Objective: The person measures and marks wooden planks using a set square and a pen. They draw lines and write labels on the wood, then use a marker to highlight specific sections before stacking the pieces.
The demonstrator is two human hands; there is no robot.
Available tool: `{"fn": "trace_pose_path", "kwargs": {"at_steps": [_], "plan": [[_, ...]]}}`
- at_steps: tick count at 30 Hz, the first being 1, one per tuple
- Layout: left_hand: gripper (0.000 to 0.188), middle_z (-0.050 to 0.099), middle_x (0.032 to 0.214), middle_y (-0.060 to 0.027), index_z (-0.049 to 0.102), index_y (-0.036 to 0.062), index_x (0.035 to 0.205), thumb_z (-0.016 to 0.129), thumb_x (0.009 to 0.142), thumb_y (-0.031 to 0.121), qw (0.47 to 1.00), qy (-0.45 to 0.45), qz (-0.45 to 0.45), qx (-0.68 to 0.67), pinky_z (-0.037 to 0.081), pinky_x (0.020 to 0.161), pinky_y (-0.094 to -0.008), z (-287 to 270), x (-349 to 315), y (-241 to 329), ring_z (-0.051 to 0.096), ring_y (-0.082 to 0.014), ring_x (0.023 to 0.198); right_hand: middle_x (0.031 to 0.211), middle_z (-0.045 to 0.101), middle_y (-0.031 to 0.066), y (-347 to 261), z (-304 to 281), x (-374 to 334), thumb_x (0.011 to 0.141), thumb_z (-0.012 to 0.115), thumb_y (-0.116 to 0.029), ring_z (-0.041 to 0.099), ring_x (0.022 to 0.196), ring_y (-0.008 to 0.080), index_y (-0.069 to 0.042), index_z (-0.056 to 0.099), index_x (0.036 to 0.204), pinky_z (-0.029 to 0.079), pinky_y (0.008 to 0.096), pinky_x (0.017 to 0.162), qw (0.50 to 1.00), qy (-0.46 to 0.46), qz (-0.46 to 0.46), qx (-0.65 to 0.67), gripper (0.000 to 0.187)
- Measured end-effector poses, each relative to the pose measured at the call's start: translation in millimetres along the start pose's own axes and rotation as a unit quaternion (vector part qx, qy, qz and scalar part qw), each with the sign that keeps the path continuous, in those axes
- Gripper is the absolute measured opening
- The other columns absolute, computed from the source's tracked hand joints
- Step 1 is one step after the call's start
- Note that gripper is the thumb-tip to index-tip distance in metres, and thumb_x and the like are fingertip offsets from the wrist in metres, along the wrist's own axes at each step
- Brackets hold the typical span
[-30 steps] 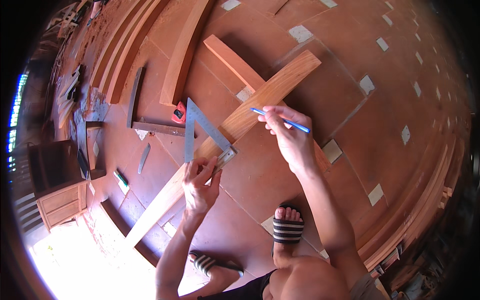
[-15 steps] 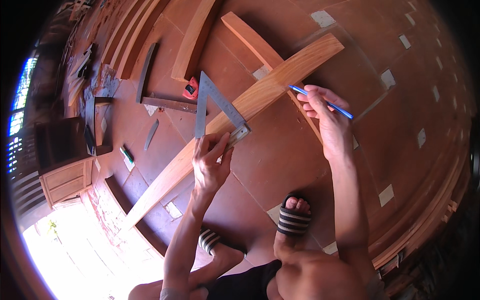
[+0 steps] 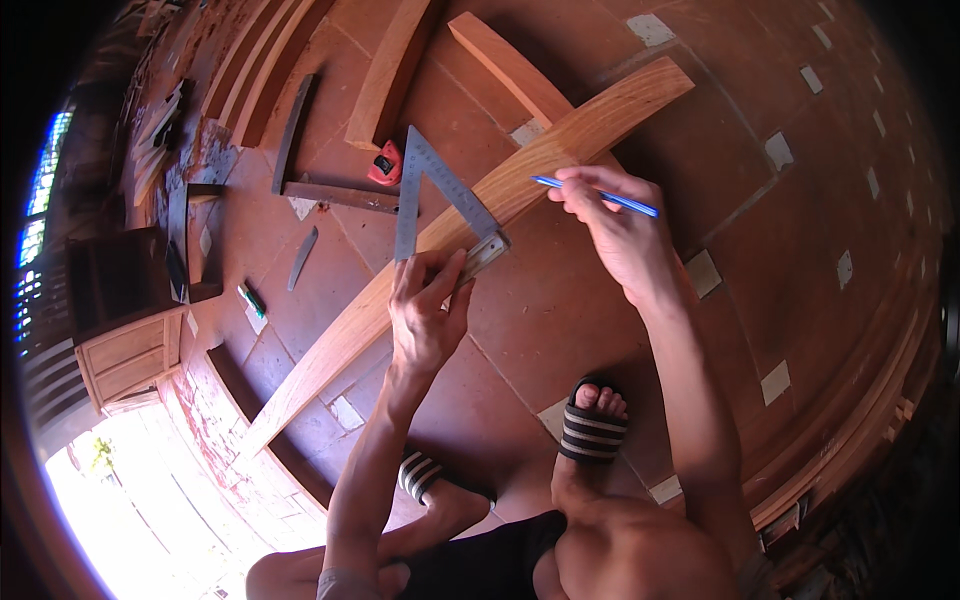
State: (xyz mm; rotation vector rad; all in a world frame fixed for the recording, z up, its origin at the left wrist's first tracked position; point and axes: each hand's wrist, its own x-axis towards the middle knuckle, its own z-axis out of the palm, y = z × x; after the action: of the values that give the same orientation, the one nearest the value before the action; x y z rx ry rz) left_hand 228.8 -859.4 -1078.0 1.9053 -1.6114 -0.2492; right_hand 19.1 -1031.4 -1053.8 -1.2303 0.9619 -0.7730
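Observation:
A long wooden beam [image 3: 335, 338] runs slantwise across the floor, from lower left to upper right. Across it lies a metal triangular set square [image 3: 452, 196] with a pale thick base along its near side. My left hand [image 3: 428, 312] is closed on that base at the beam's near edge. Between the fingers of my right hand [image 3: 622, 230] is a blue pen [image 3: 598, 196], its tip over the beam's near edge to the right of the square. Beyond them, a shorter wooden piece [image 3: 510, 72] lies partly under the beam.
A red tape measure [image 3: 385, 164] sits just left of the square. Further left are a dark L-shaped frame [image 3: 340, 197], a thin grey blade [image 3: 302, 258] and a green object [image 3: 252, 298]. Several beams [image 3: 270, 75] lie at the back left. Long boards [image 3: 850, 450] line the right side.
My right hand has moved left with the pen, bringing its tip closer to the set square. The square and my left hand look nearly the same against the beam.

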Motion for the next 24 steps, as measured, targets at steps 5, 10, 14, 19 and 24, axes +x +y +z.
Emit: {"fn": "trace_pose_path", "kwargs": {"at_steps": [5,10,14,19,24], "plan": [[0.045,0.068,0.111,-0.011,0.08,0.0017,0.124,0.086,0.08,-0.004,1.0,-0.009,-0.013,-0.006,0.059,0.081,-0.0386,0,0,0,0.07,-0.0263,0.09,0.083,0.079,0.008,20,35,23,0.102,0.079,-0.023,0.071,0.074,0.0116,0.0,0.082,0.107,0.056,0.0297,0.07,0.994,-0.033,-0.061,-0.079,0.024],[0.046,0.068,0.112,-0.0108,0.08,0.0023,0.124,0.087,0.079,-0.004,1.0,-0.015,-0.018,-0.011,0.059,0.081,-0.0397,0,1,0,0.069,-0.027,0.091,0.09,0.082,0.0148,17,55,39,0.1,0.077,-0.022,0.079,0.079,0.0223,-0.003,0.083,0.106,0.059,0.0362,0.071,0.983,-0.08,-0.065,-0.149,0.021],[0.046,0.068,0.111,-0.0112,0.08,0.0033,0.122,0.088,0.078,-0.003,0.999,-0.017,-0.025,-0.014,0.058,0.082,-0.0418,0,1,0,0.068,-0.0299,0.096,0.085,0.079,0.0192,0,44,26,0.098,0.076,-0.017,0.078,0.076,0.0292,-0.003,0.084,0.105,0.06,0.0389,0.07,0.975,-0.086,-0.063,-0.195,0.017],[0.045,0.068,0.112,-0.0115,0.08,0.0033,0.121,0.088,0.077,-0.003,1.0,-0.014,-0.019,-0.013,0.059,0.083,-0.0419,-2,2,1,0.068,-0.0308,0.096,0.081,0.078,0.0156,-10,23,-3,0.099,0.076,-0.008,0.072,0.069,0.0201,0.003,0.081,0.102,0.056,0.0331,0.067,0.924,-0.161,-0.044,-0.345,0.013],[0.046,0.068,0.112,-0.012,0.08,0.0018,0.124,0.087,0.079,-0.004,1.0,-0.004,0.0,0.011,0.059,0.084,-0.0395,-1,5,6,0.072,-0.0281,0.095,0.08,0.077,0.0131,-14,5,-18,0.1,0.077,-0.011,0.067,0.068,0.0163,0.002,0.081,0.107,0.054,0.0323,0.067,0.951,-0.105,-0.026,-0.289,0.015]]}}
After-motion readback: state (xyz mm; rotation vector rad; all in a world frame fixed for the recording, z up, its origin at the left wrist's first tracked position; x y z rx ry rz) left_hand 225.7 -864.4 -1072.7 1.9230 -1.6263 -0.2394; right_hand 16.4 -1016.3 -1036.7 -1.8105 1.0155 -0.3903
